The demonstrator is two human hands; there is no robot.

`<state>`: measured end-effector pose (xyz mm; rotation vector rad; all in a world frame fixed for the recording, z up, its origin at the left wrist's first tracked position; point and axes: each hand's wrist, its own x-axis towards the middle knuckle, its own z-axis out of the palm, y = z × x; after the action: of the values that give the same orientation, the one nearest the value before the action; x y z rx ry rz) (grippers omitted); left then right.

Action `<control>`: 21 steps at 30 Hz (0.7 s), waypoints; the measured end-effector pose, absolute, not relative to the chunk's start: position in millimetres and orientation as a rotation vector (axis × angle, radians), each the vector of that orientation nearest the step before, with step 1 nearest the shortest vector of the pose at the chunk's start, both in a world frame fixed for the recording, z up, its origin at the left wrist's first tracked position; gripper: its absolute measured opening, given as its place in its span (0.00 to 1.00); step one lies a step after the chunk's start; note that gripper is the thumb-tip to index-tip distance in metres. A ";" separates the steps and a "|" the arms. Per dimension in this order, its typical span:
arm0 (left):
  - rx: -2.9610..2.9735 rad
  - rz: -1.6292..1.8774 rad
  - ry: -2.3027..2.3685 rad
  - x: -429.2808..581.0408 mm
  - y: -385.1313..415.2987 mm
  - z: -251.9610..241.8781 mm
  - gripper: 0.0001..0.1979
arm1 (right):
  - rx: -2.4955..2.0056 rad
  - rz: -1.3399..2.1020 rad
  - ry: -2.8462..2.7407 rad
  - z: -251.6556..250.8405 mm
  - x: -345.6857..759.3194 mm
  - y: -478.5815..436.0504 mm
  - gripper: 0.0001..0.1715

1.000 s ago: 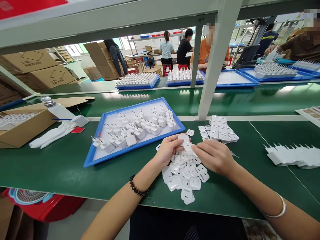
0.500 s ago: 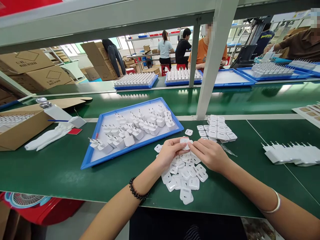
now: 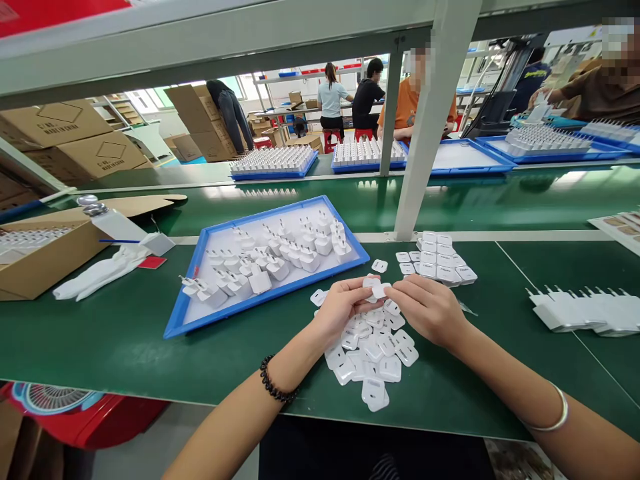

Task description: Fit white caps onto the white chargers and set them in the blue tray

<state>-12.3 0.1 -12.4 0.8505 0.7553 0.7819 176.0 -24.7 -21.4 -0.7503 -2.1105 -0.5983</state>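
My left hand (image 3: pixel 344 300) is closed on a white charger cover (image 3: pixel 371 283), a small rounded-square plate, held between thumb and fingers. With its fingertips my right hand (image 3: pixel 425 305) pinches a second white cover (image 3: pixel 382 291), which overlaps the first one. Below both hands lies a loose pile of white covers (image 3: pixel 371 350), some with a slot and printed marks. Just beyond the right hand, more covers (image 3: pixel 443 257) stand in neat stacked rows. A single slotted cover (image 3: pixel 379 266) lies near the tray's corner.
A blue-rimmed tray (image 3: pixel 225 319) of white plug chargers (image 3: pixel 260 280) lies to the left. White gloves (image 3: pixel 103 272), a bottle (image 3: pixel 117 223) and an open carton (image 3: pixel 45 267) are farther left. More chargers (image 3: pixel 580 310) stand at right. A metal post (image 3: pixel 425 127) rises ahead; people sit beyond.
The right hand has drawn slightly right and down, and a second cover now shows separately at its fingertips, overlapping the one in the left hand. The whole view has shifted slightly.
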 end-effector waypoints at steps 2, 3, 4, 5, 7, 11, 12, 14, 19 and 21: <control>0.785 0.657 0.709 -15.9 2.4 -9.0 0.13 | -0.686 -0.511 -2.142 -22.0 179.6 -21.0 0.14; 0.749 0.593 0.682 -18.0 3.8 -6.8 0.13 | -0.659 -0.461 -2.150 -22.3 182.0 -18.8 0.14; 0.721 0.542 0.653 -20.2 5.0 -4.4 0.14 | -0.637 -0.411 -2.150 -22.6 184.6 -16.6 0.15; 0.700 0.509 0.620 -22.1 6.1 -2.1 0.15 | -0.623 -0.360 -2.148 -22.8 187.3 -14.7 0.15; 0.679 0.477 0.546 -25.2 7.5 1.6 0.16 | -0.608 -0.262 -2.145 -22.4 191.9 -12.3 0.16; 0.639 0.444 0.465 -27.5 8.2 3.6 0.17 | -0.612 -0.139 -2.123 -19.4 195.5 -12.7 0.17; 0.632 0.443 0.457 -27.5 8.1 3.3 0.18 | -0.611 -0.129 -2.121 -18.6 195.5 -13.3 0.17; 0.630 0.448 0.453 -27.1 7.7 2.3 0.17 | -0.608 -0.123 -2.125 -17.6 194.7 -14.1 0.17; 0.643 0.482 0.529 -25.8 7.0 -2.2 0.14 | -0.626 -0.149 -2.208 -17.4 190.4 -15.0 0.17; 0.631 0.517 0.566 -24.3 6.7 -5.3 0.12 | -0.682 -0.136 -2.245 -17.7 186.4 -17.5 0.19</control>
<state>-24.3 6.7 -5.3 0.6312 0.5664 0.5171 186.4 -17.5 -17.7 -0.6820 -2.2451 -0.1356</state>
